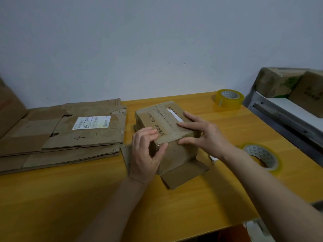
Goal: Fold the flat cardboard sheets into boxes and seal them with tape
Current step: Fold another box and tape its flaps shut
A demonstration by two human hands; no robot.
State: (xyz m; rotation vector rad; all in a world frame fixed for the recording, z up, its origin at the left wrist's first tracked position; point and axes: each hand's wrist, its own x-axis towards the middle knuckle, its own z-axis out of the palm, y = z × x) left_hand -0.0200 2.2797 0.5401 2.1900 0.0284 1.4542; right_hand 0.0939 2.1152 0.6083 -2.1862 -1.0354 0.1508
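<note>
A small box (pixel 166 130) stood near the middle of the table (pixel 87 198), its lower flaps splayed out on the wood. The left hand (pixel 146 154) curled round the box's near left corner, fingers on the taped top, thumb on the side. The right hand (pixel 201 133) lay on top with fingers straight, pressing the tape down. Flat sheets (pixel 61 133) were stacked at the table's left edge. One tape roll (pixel 228 99) sat at the far right corner, another (pixel 262 156) by the right edge.
</note>
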